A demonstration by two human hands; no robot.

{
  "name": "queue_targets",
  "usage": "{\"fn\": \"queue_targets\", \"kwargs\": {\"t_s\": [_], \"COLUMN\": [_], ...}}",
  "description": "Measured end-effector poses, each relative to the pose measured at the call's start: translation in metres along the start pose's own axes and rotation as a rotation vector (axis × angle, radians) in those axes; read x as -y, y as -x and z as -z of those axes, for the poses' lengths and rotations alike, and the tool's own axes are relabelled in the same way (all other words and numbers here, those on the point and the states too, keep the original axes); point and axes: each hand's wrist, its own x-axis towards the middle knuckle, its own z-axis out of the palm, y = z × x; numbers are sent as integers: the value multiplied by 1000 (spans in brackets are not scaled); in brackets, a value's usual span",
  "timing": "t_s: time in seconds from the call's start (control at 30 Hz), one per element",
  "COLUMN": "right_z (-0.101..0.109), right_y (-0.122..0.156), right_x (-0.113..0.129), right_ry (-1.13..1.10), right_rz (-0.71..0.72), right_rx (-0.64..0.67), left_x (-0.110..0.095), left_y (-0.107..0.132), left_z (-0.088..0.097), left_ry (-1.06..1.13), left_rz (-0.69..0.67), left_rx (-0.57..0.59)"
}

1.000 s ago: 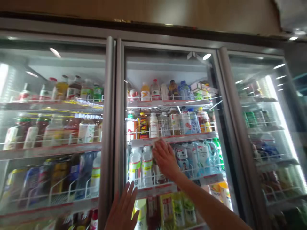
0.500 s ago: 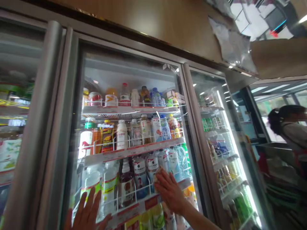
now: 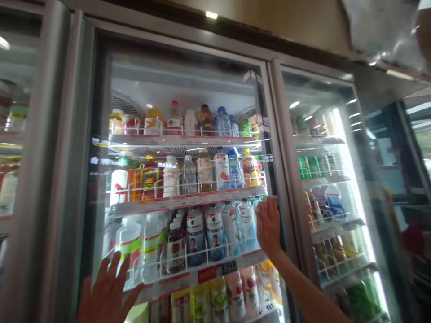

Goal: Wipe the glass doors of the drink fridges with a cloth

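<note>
The person's left hand was spread low before the glass door, the right hand was raised near its right edge, whether gripping anything one could not tell, and bottles stood behind the pane.

The door frame is grey, the shelf edge white and red.

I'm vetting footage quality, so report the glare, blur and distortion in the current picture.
Head view: the light strip at right burns out to white, and lamp reflections dot the glass door beside it. Head view: the metal door frame leans, perhaps from lens or camera tilt. Head view: the plastic sheet overhead looks blurred, and the left hand and right hand look soft.
</note>
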Motion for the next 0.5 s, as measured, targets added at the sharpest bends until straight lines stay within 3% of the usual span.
{"fn": "queue_targets", "kwargs": {"t_s": [0.03,0.07,0.17,0.2,0.23,0.37,0.43,0.5], "right_z": [-1,-2,3,4,3,-15,-17,-7], "right_y": [4,11,31,30,23,-19,-9,26], "right_x": [0,4,27,36,46,93,120,140], "right_ry": [-24,-75,-244,-264,-261,-202,-269,-366], "right_rz": [-11,70,550,647,661,347,441,686], "right_rx": [11,69,325,375,393,307,346,453], "left_x": [-3,-6,-16,-19,-22,-26,-23,-17], "left_y": [0,2,12,18,24,55,70,85], "left_z": [3,5,12,13,15,25,31,36], "left_ry": [-4,-10,-40,-49,-56,-83,-109,-137], "left_rz": [20,40,39,23,4,-97,-162,-218], "left_rx": [24,45,49,54,62,69,81,123]}}
